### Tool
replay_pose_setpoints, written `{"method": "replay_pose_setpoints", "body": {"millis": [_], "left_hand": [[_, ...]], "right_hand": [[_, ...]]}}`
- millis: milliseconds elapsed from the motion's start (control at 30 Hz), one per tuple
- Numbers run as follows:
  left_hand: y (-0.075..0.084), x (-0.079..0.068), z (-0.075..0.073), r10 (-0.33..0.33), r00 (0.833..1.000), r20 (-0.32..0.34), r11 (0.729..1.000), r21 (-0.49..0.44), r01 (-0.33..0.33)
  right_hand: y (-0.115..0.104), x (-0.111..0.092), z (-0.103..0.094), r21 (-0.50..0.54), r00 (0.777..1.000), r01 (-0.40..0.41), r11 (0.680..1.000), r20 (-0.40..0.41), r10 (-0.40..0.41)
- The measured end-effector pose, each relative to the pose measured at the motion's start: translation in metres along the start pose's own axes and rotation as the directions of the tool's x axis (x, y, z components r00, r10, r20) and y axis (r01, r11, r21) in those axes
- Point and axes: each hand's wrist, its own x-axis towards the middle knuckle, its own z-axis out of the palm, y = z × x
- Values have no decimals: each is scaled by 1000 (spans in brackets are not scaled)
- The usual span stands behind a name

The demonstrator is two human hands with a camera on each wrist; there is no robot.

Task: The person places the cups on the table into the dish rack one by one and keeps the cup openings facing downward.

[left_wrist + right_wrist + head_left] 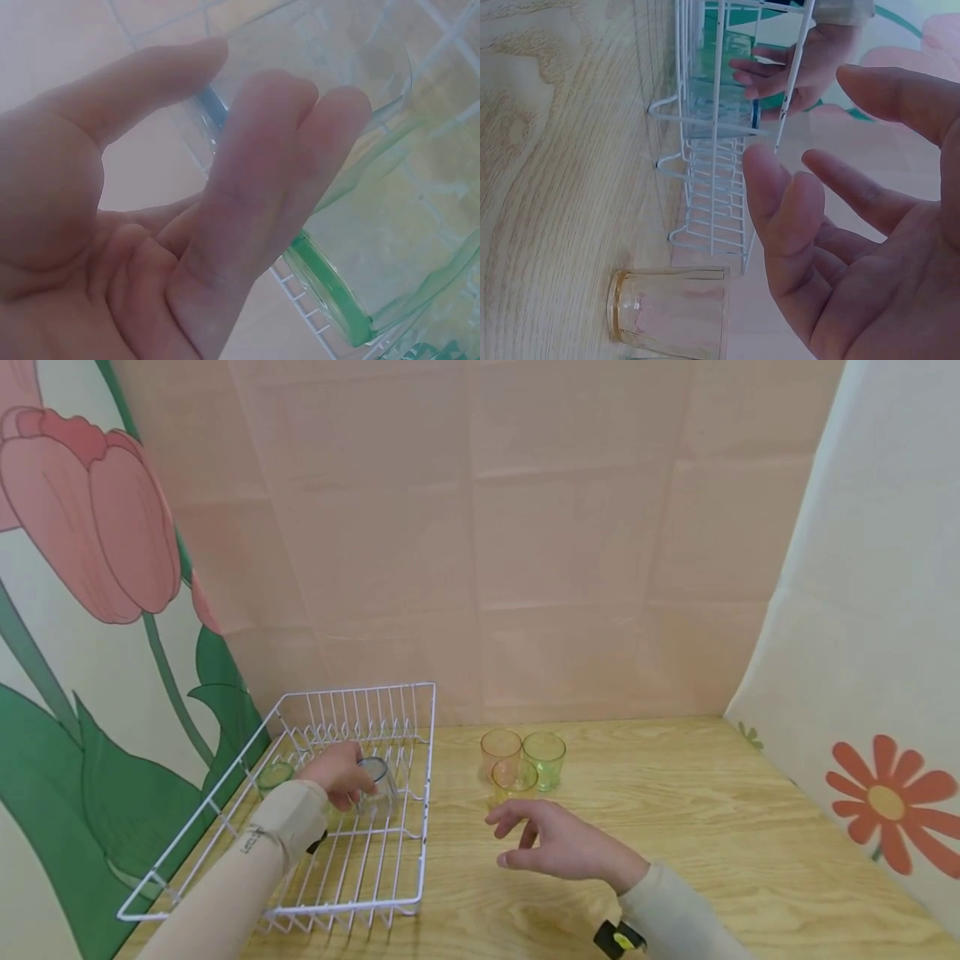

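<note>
The left hand (337, 774) is reaching into a low rack made of white wire (429, 777). It is hanging right beside a see-through glass with a blue ring on top (377, 793). Its thumb and fingers are bending a little and leaving a gap, so they are not wrapping around the glass. I cannot tell if a fingertip is touching it.

The blue-ringed glass is standing in the rack, and a see-through green glass cup (274, 776) is standing to its left. Their thick, coloured ends seem to be facing up, so I think they are sitting upside down. Maybe that is for letting water run out. The wires are holding them up off the wooden table with yellow grain (660, 827), and the tall sides are probably stopping them from sliding away.

The right hand (562, 843) is holding nothing. It is hovering over the table with its fingers wide and softly bent, maybe for staying out of the other hand's way.

Near it, an orange-pink glass cup (498, 750), a light green glass cup (551, 767) and a yellow glass cup (514, 783) are standing close together, perhaps for being easy to reach.
</note>
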Motion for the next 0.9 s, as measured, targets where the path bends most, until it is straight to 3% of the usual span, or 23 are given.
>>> {"method": "replay_pose_setpoints", "body": {"millis": [200,433,700,900], "left_hand": [[-1,1,1,2,1000,0,1000,6,-2],[1,-5,0,4,1000,4,1000,-12,-4],[3,-9,-2,6,1000,0,1000,-10,-7],[3,-11,-5,16,1000,-14,1000,9,-16]], "right_hand": [[2,0,-1,-21,999,-24,1000,-23,23],[8,4,-3,-57,982,-105,993,-166,94],[31,14,0,39,903,-284,958,-326,281],[41,21,-2,94,839,-356,930,-406,362]]}}
